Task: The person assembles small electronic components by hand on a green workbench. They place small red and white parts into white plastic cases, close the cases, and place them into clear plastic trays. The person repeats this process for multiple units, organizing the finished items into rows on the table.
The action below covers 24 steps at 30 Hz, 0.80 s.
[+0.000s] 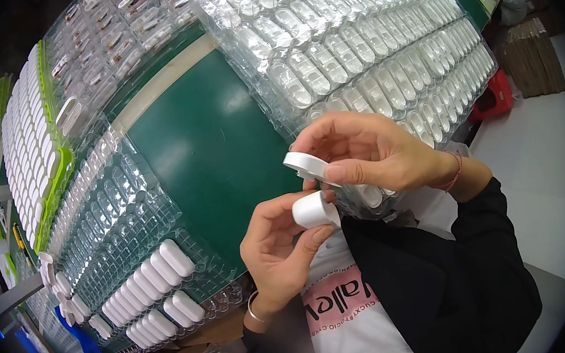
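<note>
I see my left hand (pixel 276 252) pinching a small white rounded plastic case (pixel 314 210) between thumb and fingers, above the green table (pixel 212 149). My right hand (pixel 368 151) clamps its flat white lid (pixel 305 165) just above. Both pieces look light, rigid and slick; I judge gripping the edges safest.

Bright overhead glare on trays (pixel 325 56); fisheye-bent edges.

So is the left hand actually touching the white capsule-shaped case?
Touching. The head view shows the left hand wrapped around the white case, thumb and fingers pressed against its sides with no gap.
</note>
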Each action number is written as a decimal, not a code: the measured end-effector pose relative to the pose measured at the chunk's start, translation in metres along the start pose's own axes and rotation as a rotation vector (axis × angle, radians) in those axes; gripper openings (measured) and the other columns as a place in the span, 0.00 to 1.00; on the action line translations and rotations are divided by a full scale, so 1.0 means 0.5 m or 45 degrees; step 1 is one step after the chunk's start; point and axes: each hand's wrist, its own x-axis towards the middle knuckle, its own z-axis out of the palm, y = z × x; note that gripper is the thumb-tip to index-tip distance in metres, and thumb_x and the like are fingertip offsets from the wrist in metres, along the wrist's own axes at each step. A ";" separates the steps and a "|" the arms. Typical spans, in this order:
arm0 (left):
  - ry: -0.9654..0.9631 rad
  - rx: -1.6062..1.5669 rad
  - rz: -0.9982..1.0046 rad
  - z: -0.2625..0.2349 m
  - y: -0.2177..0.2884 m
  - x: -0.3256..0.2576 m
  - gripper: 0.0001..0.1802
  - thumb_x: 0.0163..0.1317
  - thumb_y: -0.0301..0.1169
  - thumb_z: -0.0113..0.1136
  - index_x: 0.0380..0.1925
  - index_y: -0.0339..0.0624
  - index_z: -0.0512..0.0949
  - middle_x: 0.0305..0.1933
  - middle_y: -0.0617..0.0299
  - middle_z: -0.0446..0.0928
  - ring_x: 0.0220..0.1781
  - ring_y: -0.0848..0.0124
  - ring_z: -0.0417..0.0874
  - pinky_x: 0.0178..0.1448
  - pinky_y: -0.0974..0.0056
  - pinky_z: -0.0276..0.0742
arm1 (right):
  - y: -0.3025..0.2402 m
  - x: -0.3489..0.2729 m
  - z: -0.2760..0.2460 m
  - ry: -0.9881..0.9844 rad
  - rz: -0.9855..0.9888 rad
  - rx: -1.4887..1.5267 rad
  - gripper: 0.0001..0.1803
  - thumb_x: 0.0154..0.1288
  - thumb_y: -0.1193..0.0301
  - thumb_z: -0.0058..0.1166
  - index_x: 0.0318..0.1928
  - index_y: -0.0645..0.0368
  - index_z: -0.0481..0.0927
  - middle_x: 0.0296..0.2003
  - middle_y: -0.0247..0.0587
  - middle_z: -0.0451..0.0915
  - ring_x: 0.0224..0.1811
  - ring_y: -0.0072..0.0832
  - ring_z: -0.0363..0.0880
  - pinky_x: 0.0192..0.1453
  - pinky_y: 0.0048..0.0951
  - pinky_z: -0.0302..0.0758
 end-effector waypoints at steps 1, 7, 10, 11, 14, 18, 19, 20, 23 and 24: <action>0.023 -0.030 0.037 -0.007 -0.005 -0.003 0.21 0.58 0.15 0.64 0.51 0.30 0.69 0.55 0.42 0.77 0.56 0.62 0.81 0.60 0.59 0.79 | 0.002 0.004 0.001 0.020 -0.004 0.040 0.24 0.71 0.74 0.52 0.65 0.65 0.66 0.51 0.42 0.75 0.50 0.26 0.78 0.56 0.29 0.75; 0.216 -0.036 0.154 -0.032 -0.017 -0.004 0.22 0.59 0.20 0.65 0.51 0.30 0.68 0.57 0.38 0.74 0.56 0.59 0.81 0.60 0.58 0.78 | -0.007 0.009 0.008 0.032 0.110 0.142 0.30 0.72 0.72 0.53 0.71 0.61 0.60 0.49 0.46 0.76 0.50 0.29 0.80 0.54 0.27 0.75; 0.235 -0.084 0.192 -0.028 -0.017 0.000 0.22 0.59 0.20 0.65 0.51 0.30 0.68 0.58 0.37 0.74 0.57 0.58 0.80 0.61 0.58 0.78 | -0.012 0.013 0.013 0.013 0.163 0.209 0.33 0.71 0.70 0.55 0.72 0.60 0.59 0.48 0.48 0.78 0.51 0.30 0.80 0.55 0.27 0.75; 0.253 -0.083 0.204 -0.027 -0.016 -0.001 0.22 0.59 0.20 0.65 0.51 0.31 0.68 0.59 0.36 0.73 0.57 0.58 0.80 0.61 0.58 0.78 | -0.011 0.016 0.012 0.001 0.177 0.218 0.34 0.70 0.69 0.56 0.72 0.60 0.59 0.47 0.48 0.79 0.51 0.30 0.81 0.56 0.28 0.75; 0.289 -0.069 0.231 -0.030 -0.018 -0.004 0.22 0.58 0.19 0.66 0.51 0.31 0.68 0.61 0.33 0.72 0.58 0.57 0.80 0.62 0.57 0.78 | -0.014 0.020 0.016 -0.019 0.230 0.262 0.36 0.69 0.68 0.58 0.72 0.60 0.59 0.45 0.48 0.80 0.50 0.30 0.81 0.57 0.28 0.75; 0.267 -0.062 0.222 -0.037 -0.025 -0.003 0.23 0.57 0.18 0.67 0.50 0.32 0.68 0.62 0.32 0.70 0.60 0.58 0.79 0.62 0.57 0.77 | -0.012 0.021 0.016 -0.025 0.254 0.261 0.36 0.68 0.68 0.59 0.72 0.60 0.58 0.44 0.47 0.81 0.49 0.28 0.81 0.57 0.28 0.74; 0.256 -0.070 0.220 -0.038 -0.026 -0.004 0.23 0.56 0.18 0.67 0.50 0.32 0.68 0.62 0.32 0.70 0.60 0.58 0.79 0.62 0.57 0.77 | -0.011 0.022 0.017 -0.025 0.250 0.262 0.36 0.68 0.68 0.59 0.72 0.60 0.59 0.44 0.47 0.81 0.49 0.28 0.81 0.57 0.28 0.74; 0.255 -0.077 0.216 -0.039 -0.026 -0.004 0.23 0.56 0.18 0.67 0.50 0.33 0.68 0.62 0.32 0.70 0.61 0.58 0.78 0.63 0.57 0.76 | -0.010 0.023 0.018 -0.023 0.245 0.263 0.36 0.68 0.68 0.59 0.72 0.60 0.59 0.44 0.47 0.81 0.49 0.28 0.81 0.57 0.28 0.74; 0.246 -0.077 0.214 -0.038 -0.026 -0.001 0.23 0.56 0.17 0.67 0.50 0.33 0.69 0.62 0.32 0.71 0.62 0.58 0.77 0.63 0.57 0.76 | -0.008 0.026 0.019 -0.016 0.227 0.270 0.36 0.67 0.68 0.59 0.71 0.61 0.60 0.43 0.46 0.81 0.49 0.28 0.81 0.57 0.28 0.74; 0.242 -0.062 0.219 -0.038 -0.025 -0.001 0.23 0.56 0.17 0.67 0.50 0.33 0.69 0.62 0.32 0.71 0.63 0.58 0.77 0.63 0.56 0.76 | -0.008 0.026 0.018 -0.013 0.221 0.274 0.36 0.67 0.69 0.60 0.71 0.61 0.61 0.43 0.46 0.81 0.49 0.28 0.81 0.57 0.28 0.74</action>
